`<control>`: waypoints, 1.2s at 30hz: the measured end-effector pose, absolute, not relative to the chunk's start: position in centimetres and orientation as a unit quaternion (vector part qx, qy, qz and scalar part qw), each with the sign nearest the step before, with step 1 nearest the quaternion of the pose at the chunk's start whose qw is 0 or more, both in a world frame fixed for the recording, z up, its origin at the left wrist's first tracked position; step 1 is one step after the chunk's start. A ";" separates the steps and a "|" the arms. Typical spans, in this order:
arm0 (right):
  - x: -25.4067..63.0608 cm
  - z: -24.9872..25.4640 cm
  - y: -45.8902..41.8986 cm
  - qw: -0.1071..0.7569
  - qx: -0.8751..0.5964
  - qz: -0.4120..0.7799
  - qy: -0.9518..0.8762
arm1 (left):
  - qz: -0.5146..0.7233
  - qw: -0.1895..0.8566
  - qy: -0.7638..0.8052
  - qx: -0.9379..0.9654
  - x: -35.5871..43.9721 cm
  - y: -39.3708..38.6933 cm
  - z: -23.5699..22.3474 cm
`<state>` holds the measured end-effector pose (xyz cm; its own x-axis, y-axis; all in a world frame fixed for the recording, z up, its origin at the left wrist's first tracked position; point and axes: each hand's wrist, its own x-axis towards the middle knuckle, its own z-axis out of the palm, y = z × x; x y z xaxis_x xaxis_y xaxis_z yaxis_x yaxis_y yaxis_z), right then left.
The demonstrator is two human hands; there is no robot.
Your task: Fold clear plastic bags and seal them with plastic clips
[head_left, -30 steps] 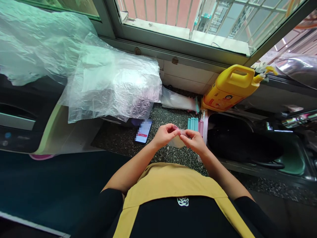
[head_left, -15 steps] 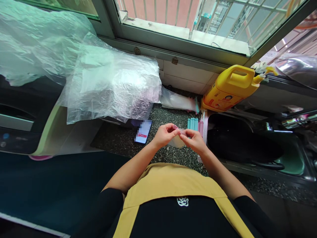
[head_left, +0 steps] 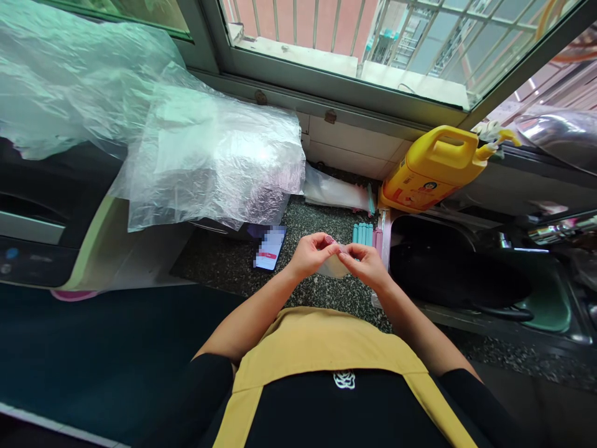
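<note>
My left hand [head_left: 313, 254] and my right hand [head_left: 366, 262] meet above the dark speckled counter [head_left: 298, 292], fingertips almost touching. Both pinch the upper edge of a small clear plastic bag [head_left: 333, 269], which hangs below the fingers. A small pinkish bit shows at my left fingertips; I cannot make out what it is. Just beyond my right hand lies a row of teal sticks [head_left: 362, 233], with pink sticks [head_left: 377, 238] beside them. Left of my hands a phone [head_left: 270, 247] rests on the counter.
Large clear plastic sheeting [head_left: 214, 155] covers things at the left. Behind the sticks lies a flat clear bag [head_left: 336, 190]. A yellow pump jug [head_left: 429, 171] stands by the window. To the right, a sink [head_left: 550, 298] holds a large black pan [head_left: 457, 267].
The hands keep nearly the same pinch on the bag, with only slight finger movement. The whole view has shifted very slightly.
</note>
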<state>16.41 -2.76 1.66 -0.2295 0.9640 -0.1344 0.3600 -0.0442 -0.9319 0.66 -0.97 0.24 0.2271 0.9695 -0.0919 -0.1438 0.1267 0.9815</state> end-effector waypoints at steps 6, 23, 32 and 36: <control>16.3 1.5 -2.7 0.312 -0.539 0.496 -0.605 | 0.449 0.610 0.441 0.480 0.5 -1.0 0.3; 18.1 4.3 -1.4 0.309 -0.523 0.432 -0.667 | 0.360 0.585 0.397 0.609 -1.5 0.2 -0.7; 19.5 6.7 -0.2 0.370 -0.544 0.382 -0.649 | 0.322 0.540 0.389 0.673 -1.7 -0.4 -4.5; 19.6 7.2 0.1 0.375 -0.542 0.374 -0.653 | 0.316 0.554 0.401 0.657 -1.7 -0.9 -5.4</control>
